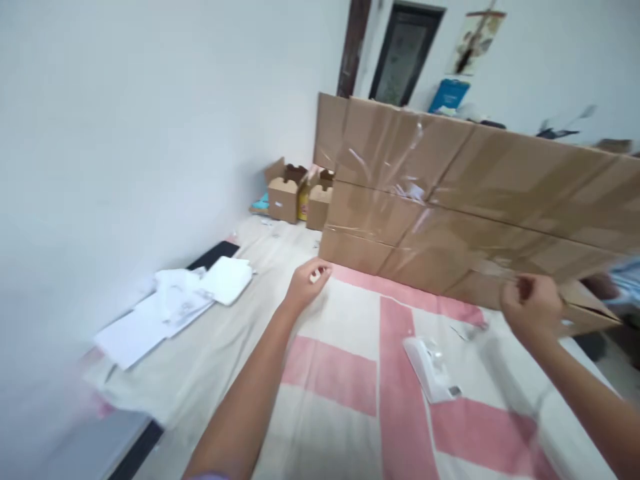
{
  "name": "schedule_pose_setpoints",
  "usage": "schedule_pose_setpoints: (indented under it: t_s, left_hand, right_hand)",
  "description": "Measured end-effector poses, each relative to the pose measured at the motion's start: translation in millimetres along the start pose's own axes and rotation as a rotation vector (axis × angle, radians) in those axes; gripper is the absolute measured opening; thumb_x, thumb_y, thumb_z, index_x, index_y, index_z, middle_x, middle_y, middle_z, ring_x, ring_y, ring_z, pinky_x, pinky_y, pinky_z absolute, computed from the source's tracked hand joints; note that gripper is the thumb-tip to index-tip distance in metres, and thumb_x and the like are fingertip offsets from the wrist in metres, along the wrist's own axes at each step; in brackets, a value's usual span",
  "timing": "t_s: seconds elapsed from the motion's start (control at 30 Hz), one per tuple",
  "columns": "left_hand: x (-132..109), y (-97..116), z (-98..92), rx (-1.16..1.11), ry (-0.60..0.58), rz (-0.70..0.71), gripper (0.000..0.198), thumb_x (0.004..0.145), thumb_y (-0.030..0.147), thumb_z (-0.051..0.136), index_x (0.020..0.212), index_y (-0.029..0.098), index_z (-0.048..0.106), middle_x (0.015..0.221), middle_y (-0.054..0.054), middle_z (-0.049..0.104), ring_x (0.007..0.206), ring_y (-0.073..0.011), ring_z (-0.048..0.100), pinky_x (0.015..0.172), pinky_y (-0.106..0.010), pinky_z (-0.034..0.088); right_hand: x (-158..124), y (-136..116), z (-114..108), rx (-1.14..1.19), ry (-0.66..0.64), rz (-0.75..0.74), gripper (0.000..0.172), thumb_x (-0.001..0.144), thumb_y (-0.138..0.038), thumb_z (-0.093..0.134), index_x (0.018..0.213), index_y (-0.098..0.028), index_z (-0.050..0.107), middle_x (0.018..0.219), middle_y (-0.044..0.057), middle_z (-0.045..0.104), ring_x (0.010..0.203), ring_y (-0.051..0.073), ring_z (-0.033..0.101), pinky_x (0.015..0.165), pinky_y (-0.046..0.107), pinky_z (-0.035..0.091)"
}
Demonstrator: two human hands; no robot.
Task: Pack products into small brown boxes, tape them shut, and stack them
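A large brown cardboard sheet (500, 173) stands on its edge across the cloth, creased into panels, with shiny clear tape over several places. My left hand (306, 285) is at its lower left corner, thumb and fingers pinched together; what they hold, if anything, cannot be made out. My right hand (535, 305) is closed in front of the lower right part of the cardboard. A blurred, see-through strip of tape (493, 269) shows at its fingertips. Between my arms lies a white plastic tape dispenser (425, 367) on the cloth.
The pink-and-white cloth (340, 420) covers the surface. White papers (145, 327) and a white pad (229, 279) lie left by the wall. Small open cardboard boxes (283, 202) stand at the back. A dark doorway (406, 57) and a wall hanging (477, 40) are beyond.
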State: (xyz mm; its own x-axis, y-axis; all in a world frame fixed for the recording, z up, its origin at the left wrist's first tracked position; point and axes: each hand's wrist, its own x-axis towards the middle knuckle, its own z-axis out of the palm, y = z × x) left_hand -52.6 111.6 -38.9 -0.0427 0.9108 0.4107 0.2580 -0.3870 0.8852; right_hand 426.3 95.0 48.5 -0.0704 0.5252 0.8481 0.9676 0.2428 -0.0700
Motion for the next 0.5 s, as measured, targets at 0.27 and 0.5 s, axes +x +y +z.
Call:
schedule_pose_setpoints:
  t_s: [0.27,0.5]
  left_hand:
    - [86,-47,-130.9,-0.104,0.488,-0.382,0.02,0.089,0.033,0.065,0.1,0.017,0.062,0.092,-0.002,0.068,0.075,-0.0133,0.064,0.069,-0.026,0.051]
    - [187,-141,-154.9,-0.155,0.395,-0.704,0.036,0.098,0.048,0.059,0.107,0.013,0.064,0.09,-0.003,0.067,0.072,-0.0127,0.064,0.066,-0.03,0.056]
  right_hand:
    - [16,-288,141,0.716,-0.305,-0.153,0.026,0.085,-0.026,0.06,0.111,-0.021,0.06,0.111,0.013,0.068,0.101,0.027,0.065,0.09,0.043,0.053]
    - [38,-443,328,1.088,-0.282,0.622,0.056,0.081,-0.035,0.054,0.133,-0.016,0.045,0.143,0.021,0.053,0.135,0.031,0.051,0.105,0.05,0.048]
